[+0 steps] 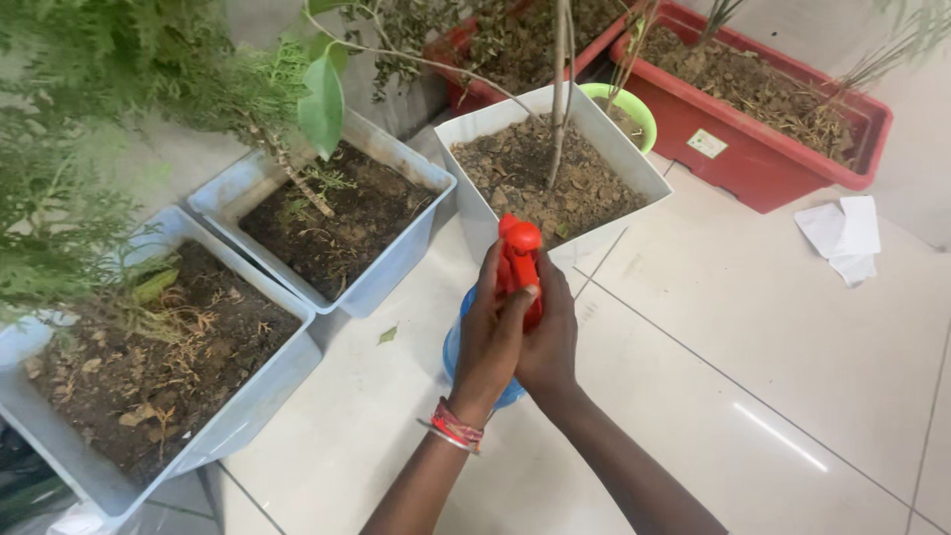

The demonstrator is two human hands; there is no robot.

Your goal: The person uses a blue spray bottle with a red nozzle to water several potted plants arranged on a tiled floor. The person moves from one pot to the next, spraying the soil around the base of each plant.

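Both my hands grip a blue spray bottle [458, 349] with a red trigger head [519, 250]. My left hand [492, 332], with red and silver bangles at the wrist, wraps the red head from the left. My right hand [551, 337] closes on it from the right. The nozzle points toward a white square planter [614, 149] of dry soil with a thin bare stem [559, 109], just beyond the bottle.
Two pale blue square planters [396, 260] [253, 396] with soil and green plants stand at the left. Red rectangular planters [768, 159] and a green pot [634, 104] sit behind. Crumpled white paper [844, 234] lies on the white tiled floor at right.
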